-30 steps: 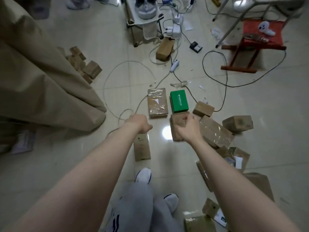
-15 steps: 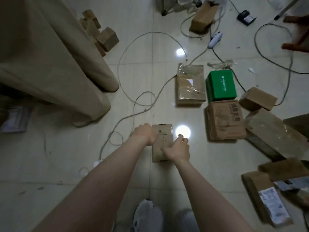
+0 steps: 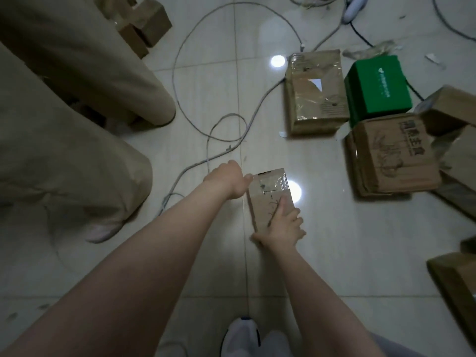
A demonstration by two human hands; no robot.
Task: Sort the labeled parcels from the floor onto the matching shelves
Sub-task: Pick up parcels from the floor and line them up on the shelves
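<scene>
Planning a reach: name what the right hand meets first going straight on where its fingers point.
The right hand holds the small parcel; beyond it lies bare floor, then probably the taped brown box, though depth is unclear.

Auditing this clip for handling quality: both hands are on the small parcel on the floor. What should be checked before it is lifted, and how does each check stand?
1. Left hand grips the small parcel at its far left corner: ok.
2. Right hand holds the near end, one finger laid over the top: ok.
3. Label readable for shelf matching: cannot tell; the top markings are blurred.
4. Grey cable clear of the parcel: ok; it lies to its left.
5. Printed box apart from the parcel: ok.
</scene>
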